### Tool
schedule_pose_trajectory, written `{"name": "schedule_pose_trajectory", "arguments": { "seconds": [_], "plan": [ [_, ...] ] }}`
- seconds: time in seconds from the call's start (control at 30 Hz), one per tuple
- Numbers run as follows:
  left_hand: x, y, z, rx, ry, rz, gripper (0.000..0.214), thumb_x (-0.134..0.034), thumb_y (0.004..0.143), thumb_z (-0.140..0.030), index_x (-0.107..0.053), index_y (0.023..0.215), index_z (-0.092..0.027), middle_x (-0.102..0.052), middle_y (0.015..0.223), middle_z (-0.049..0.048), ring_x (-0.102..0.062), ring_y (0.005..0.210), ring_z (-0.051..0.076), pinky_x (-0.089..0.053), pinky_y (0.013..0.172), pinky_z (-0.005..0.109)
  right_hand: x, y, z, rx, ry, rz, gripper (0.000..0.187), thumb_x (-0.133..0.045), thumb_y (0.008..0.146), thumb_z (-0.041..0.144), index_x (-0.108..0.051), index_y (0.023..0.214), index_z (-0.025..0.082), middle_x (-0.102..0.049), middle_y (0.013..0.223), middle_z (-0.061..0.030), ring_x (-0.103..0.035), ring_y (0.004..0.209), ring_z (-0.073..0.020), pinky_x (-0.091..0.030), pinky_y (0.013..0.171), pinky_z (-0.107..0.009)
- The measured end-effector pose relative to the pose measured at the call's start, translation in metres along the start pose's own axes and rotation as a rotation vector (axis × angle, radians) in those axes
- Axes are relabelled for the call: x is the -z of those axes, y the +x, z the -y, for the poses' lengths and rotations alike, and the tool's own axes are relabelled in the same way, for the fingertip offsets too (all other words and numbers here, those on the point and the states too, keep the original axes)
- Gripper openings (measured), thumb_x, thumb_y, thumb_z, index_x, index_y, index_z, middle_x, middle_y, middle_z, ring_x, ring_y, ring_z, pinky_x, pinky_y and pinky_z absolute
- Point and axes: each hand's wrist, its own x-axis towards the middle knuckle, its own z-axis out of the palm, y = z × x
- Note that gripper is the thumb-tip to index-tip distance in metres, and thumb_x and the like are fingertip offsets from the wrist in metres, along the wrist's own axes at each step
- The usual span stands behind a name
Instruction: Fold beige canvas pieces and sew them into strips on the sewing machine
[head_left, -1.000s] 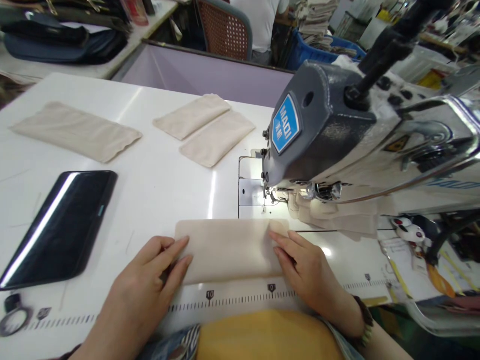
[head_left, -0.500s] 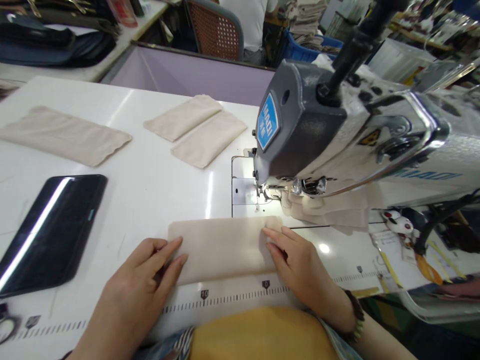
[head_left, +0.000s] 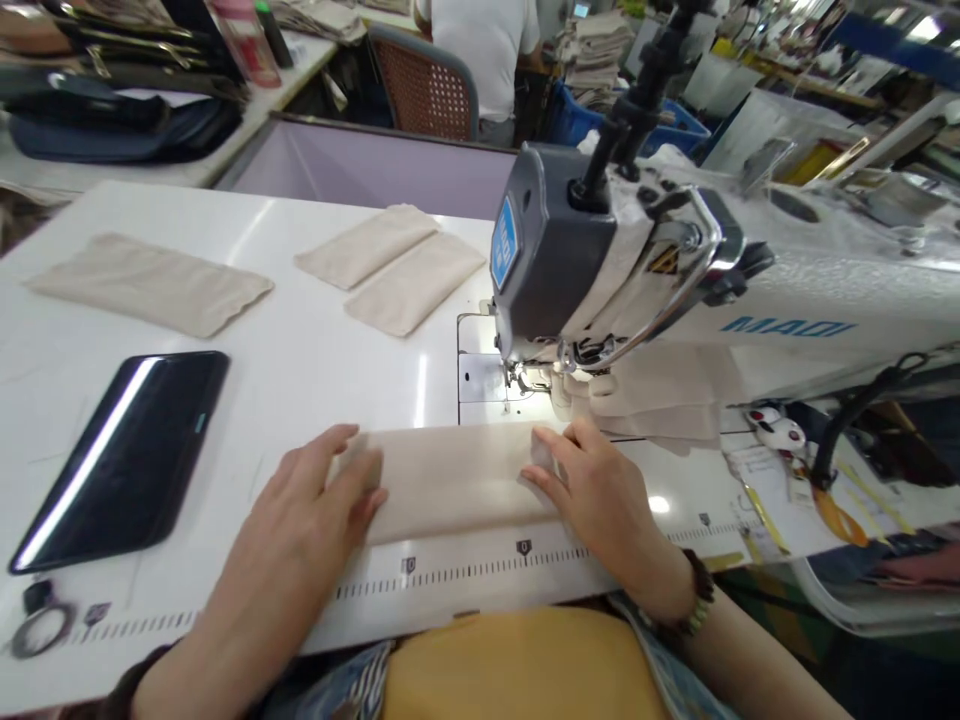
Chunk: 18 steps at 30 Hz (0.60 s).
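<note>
A folded beige fabric piece [head_left: 457,478] lies flat on the white table [head_left: 315,360], just in front of the sewing machine [head_left: 600,260]. My left hand [head_left: 315,510] rests on its left end, fingers stretched out flat. My right hand [head_left: 592,490] presses on its right end with fingers bent onto the cloth, close to the needle plate [head_left: 480,378]. More beige fabric [head_left: 660,395] hangs under the machine arm.
Two beige pieces [head_left: 390,265] lie side by side behind the needle area, a larger one [head_left: 150,283] at the far left. A black phone [head_left: 124,460] lies left. A ruler scale [head_left: 465,572] runs along the front edge. A seated person's back [head_left: 484,45] shows behind.
Both hands slid the fabric piece a little farther from me, toward the needle. My left hand now covers more of its left end. The view shifted right.
</note>
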Motion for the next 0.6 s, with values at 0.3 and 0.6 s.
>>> {"name": "schedule_pose_trajectory", "arguments": {
  "seconds": [0.3,0.6],
  "plan": [
    [0.006,0.035,-0.029,-0.310,0.083,0.246,0.035,-0.029,0.090,-0.010,-0.053,0.115,-0.012,-0.059,0.111,0.0098,-0.054,0.100,0.020,-0.047,0.088,0.036,-0.003,0.015,0.009,0.665,0.090,0.043,0.034,-0.039,0.085,0.003,-0.055,0.113,0.009,-0.050,0.124,-0.0142,-0.046,0.114,-0.0213,-0.040,0.098,-0.036],
    [-0.016,0.027,-0.053,-0.067,0.218,0.219,0.054,-0.047,0.086,-0.045,-0.042,0.128,-0.012,-0.051,0.117,0.0126,-0.045,0.105,0.030,-0.040,0.088,0.044,-0.023,0.006,0.027,0.522,0.064,-0.021,0.042,-0.047,0.089,0.024,-0.045,0.128,0.009,-0.049,0.118,-0.0148,-0.041,0.110,-0.0278,-0.034,0.100,-0.047]
  ]
}}
